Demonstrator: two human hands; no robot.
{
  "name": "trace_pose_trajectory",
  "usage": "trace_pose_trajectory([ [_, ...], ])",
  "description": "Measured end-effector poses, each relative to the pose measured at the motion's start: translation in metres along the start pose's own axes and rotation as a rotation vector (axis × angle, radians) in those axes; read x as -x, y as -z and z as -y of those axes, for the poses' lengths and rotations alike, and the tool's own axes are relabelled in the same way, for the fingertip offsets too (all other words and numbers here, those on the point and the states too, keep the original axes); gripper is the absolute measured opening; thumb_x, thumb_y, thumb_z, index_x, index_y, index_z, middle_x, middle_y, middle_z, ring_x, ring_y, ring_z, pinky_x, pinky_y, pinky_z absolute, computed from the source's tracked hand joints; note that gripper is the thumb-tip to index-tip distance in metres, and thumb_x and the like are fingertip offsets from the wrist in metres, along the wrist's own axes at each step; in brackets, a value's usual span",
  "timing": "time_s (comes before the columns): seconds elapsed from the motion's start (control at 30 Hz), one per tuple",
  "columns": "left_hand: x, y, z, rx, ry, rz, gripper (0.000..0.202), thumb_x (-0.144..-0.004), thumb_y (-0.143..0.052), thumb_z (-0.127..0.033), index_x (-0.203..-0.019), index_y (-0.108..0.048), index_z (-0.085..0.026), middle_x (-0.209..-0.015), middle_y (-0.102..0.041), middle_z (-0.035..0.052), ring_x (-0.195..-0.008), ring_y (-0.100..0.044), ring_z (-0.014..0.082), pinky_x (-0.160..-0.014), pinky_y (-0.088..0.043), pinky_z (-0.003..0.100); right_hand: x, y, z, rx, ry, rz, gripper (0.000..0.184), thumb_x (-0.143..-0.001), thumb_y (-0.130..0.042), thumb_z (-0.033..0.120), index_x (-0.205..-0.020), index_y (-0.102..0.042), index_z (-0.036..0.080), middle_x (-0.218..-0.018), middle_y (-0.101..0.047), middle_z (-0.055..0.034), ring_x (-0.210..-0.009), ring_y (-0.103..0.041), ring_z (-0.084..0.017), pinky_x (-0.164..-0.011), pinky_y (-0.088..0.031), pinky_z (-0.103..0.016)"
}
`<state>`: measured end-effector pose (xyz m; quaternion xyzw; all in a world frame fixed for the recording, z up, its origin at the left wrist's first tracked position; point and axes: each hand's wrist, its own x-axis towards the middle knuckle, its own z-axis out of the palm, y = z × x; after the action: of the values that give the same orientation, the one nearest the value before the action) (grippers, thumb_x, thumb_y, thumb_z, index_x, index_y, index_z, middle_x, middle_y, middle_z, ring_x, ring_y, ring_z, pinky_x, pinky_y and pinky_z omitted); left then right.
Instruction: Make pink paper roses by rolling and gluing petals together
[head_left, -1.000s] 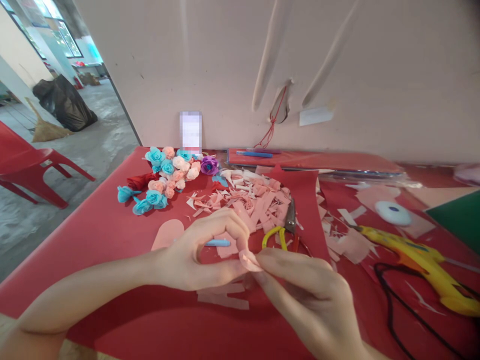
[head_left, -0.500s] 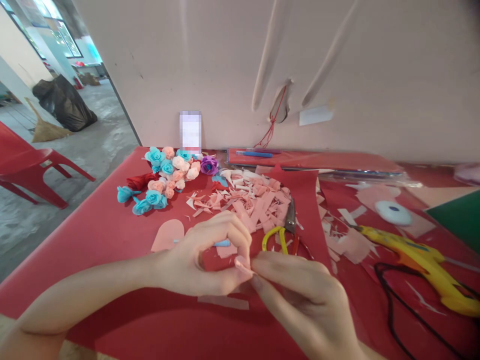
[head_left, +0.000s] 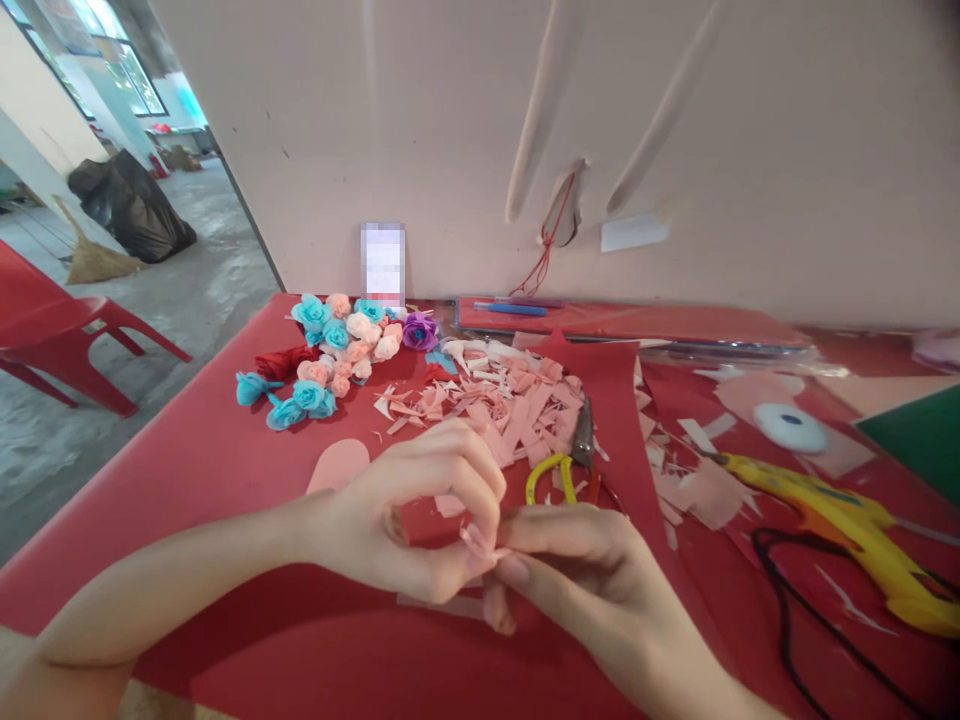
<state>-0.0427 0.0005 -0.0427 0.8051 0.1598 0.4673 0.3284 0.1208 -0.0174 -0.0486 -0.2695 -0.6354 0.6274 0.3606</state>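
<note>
My left hand [head_left: 420, 510] pinches a small folded piece of pink paper [head_left: 478, 543] between thumb and fingers. From the other side my right hand [head_left: 589, 575] grips the same piece with its thumb and fingertips, so both hands meet on it above the red tabletop. Much of the paper is covered by my fingers. Behind my left wrist lies a rounded pink paper petal [head_left: 339, 466]. Just beyond my right hand are yellow-handled scissors [head_left: 551, 475], partly hidden by it. A heap of pink paper scraps [head_left: 517, 400] lies past both hands.
Blue, pink, purple and red paper flowers [head_left: 337, 340] cluster at the back left, near a propped phone [head_left: 382, 265]. A yellow glue gun [head_left: 832, 520] with a black cord lies right, beside a white oval object [head_left: 790, 427]. A red chair [head_left: 67, 330] stands left.
My right hand has shifted its grip and turned, with a finger now showing below the paper. The blue stick seen behind my left hand is now hidden.
</note>
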Motion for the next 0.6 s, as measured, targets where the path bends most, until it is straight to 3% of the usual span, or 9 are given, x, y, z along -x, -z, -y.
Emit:
trace_pose_trajectory([
  [0.17,0.002,0.001,0.002,-0.001,-0.012,0.032,0.016,-0.069,-0.054,-0.006,-0.070,-0.043,-0.019,-0.067,-0.044,-0.0012,-0.063,-0.042,0.0104,-0.066,-0.042,0.030,0.001,0.002,-0.008,-0.200,-0.113,0.058,0.018,-0.079,-0.059,0.024,-0.072,-0.073,0.017,-0.049,-0.060,0.0000,-0.044,-0.052,-0.006,-0.048,-0.048,-0.016],
  [0.37,0.000,-0.003,0.000,-0.006,-0.012,-0.018,0.017,-0.067,-0.049,-0.002,-0.069,-0.041,-0.017,-0.063,-0.046,-0.0015,-0.064,-0.043,0.0099,-0.068,-0.043,0.028,0.000,-0.001,0.008,0.101,0.031,-0.054,0.025,-0.074,-0.055,0.009,-0.054,-0.069,0.015,-0.047,-0.061,-0.0005,-0.045,-0.055,-0.008,-0.046,-0.046,-0.013],
  [0.6,0.004,-0.004,0.001,-0.063,-0.037,-0.052,0.015,-0.067,-0.050,-0.002,-0.070,-0.042,-0.015,-0.067,-0.045,-0.0002,-0.065,-0.044,0.0098,-0.063,-0.042,0.025,0.005,-0.007,0.007,0.315,0.177,-0.179,0.024,-0.075,-0.056,0.010,-0.059,-0.069,0.020,-0.052,-0.064,0.0011,-0.047,-0.058,-0.009,-0.044,-0.046,-0.013],
])
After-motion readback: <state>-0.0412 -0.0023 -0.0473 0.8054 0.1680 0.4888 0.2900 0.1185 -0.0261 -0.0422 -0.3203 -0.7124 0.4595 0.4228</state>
